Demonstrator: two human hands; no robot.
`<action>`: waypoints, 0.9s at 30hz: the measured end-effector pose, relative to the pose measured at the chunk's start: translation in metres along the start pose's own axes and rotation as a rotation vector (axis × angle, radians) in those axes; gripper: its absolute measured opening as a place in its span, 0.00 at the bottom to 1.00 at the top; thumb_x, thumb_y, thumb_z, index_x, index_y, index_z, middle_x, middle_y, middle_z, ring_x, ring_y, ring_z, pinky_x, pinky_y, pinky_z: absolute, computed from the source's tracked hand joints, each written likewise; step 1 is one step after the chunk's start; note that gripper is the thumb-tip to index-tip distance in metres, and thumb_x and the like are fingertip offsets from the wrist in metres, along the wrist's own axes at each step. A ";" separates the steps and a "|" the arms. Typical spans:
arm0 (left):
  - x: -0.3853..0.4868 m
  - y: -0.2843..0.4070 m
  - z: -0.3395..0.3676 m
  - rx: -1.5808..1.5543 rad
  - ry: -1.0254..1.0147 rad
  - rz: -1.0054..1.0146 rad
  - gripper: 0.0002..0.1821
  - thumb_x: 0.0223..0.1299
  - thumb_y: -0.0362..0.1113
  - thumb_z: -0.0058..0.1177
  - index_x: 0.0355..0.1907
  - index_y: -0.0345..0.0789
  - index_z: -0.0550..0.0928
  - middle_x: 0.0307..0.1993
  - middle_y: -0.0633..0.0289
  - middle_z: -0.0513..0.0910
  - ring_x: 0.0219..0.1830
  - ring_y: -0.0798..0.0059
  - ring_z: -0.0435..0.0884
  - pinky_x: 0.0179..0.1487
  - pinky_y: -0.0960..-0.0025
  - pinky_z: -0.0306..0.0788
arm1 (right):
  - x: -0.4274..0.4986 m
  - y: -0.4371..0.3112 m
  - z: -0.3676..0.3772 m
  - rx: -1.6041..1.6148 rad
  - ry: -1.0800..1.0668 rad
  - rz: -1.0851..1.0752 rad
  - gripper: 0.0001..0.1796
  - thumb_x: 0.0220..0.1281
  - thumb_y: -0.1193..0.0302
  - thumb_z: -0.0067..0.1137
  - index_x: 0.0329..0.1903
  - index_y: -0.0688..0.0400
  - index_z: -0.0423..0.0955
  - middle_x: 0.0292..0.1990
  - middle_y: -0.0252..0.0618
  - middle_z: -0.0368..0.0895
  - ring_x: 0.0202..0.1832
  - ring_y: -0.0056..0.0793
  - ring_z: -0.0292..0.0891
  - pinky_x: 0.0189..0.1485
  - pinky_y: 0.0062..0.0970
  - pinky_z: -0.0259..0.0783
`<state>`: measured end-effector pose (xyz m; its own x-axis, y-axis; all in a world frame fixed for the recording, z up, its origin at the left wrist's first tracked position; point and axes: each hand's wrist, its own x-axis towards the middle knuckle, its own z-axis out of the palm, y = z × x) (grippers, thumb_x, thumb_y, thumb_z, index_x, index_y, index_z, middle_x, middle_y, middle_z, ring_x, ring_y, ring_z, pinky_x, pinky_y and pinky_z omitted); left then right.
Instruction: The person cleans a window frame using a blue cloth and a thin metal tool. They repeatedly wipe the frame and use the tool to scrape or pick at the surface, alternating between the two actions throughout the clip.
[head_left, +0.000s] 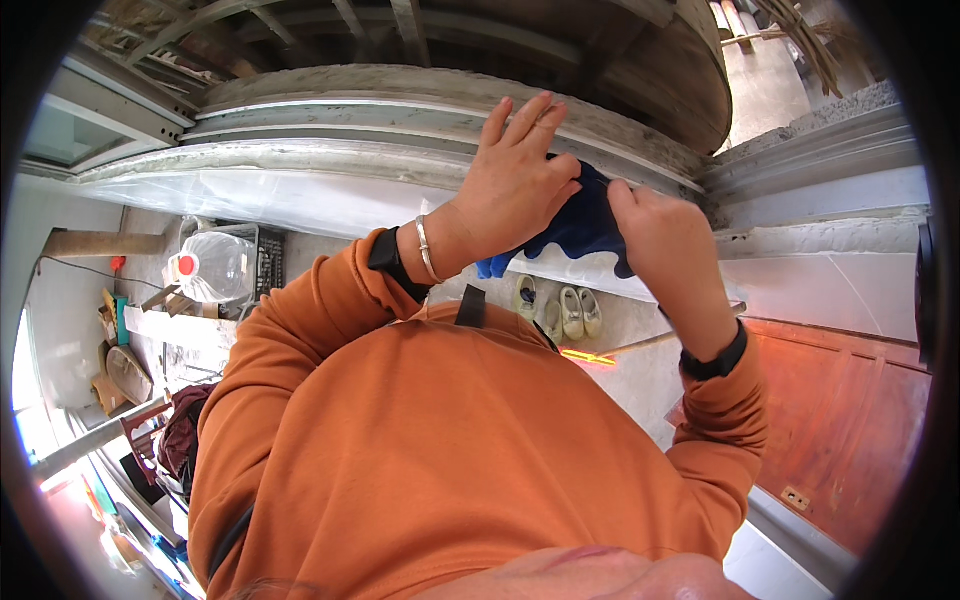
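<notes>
A dark blue cloth piece (581, 221) with a wavy lower edge hangs between my two hands. Brighter blue finger-like ends (493, 265) show below it, as on a glove, though its exact kind is unclear. My left hand (517, 176) grips its upper left part between thumb and forefinger, the other fingers spread over the window ledge. My right hand (664, 232) has its fingers closed on the right edge. Behind the cloth runs the metal window track (337, 124), partly hidden by my hands.
Pale shoes (571, 311) stand on the floor below, near a stick with a glowing orange-yellow end (589, 358). At left are a clear plastic jug (217, 266) with a red cap and a black crate (270, 259). A reddish wooden door (832, 405) is at right.
</notes>
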<state>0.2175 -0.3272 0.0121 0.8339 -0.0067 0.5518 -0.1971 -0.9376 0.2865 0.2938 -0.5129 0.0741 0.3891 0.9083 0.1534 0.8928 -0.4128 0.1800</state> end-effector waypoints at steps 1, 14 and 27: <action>-0.002 -0.001 0.000 0.003 0.039 0.016 0.09 0.56 0.41 0.64 0.37 0.42 0.83 0.64 0.51 0.71 0.73 0.52 0.60 0.73 0.47 0.49 | 0.005 0.002 -0.001 -0.032 -0.010 -0.052 0.05 0.52 0.77 0.55 0.34 0.59 0.72 0.24 0.42 0.79 0.27 0.41 0.81 0.28 0.34 0.75; -0.095 -0.014 0.003 -0.090 -0.068 0.021 0.46 0.47 0.45 0.70 0.69 0.34 0.67 0.27 0.63 0.73 0.25 0.69 0.76 0.28 0.68 0.71 | 0.026 -0.003 0.000 -0.040 -0.089 -0.162 0.08 0.53 0.78 0.56 0.37 0.61 0.72 0.24 0.43 0.79 0.27 0.43 0.81 0.28 0.35 0.74; -0.070 -0.023 0.025 -0.445 0.280 0.356 0.28 0.47 0.33 0.61 0.55 0.29 0.77 0.23 0.68 0.67 0.23 0.72 0.69 0.27 0.69 0.66 | 0.055 -0.021 -0.004 -0.107 -0.166 -0.251 0.16 0.54 0.76 0.53 0.48 0.59 0.73 0.26 0.41 0.73 0.27 0.39 0.77 0.27 0.34 0.72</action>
<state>0.1763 -0.3143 -0.0532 0.5235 -0.1435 0.8398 -0.6831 -0.6599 0.3131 0.2953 -0.4548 0.0821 0.1991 0.9776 -0.0679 0.9403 -0.1710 0.2943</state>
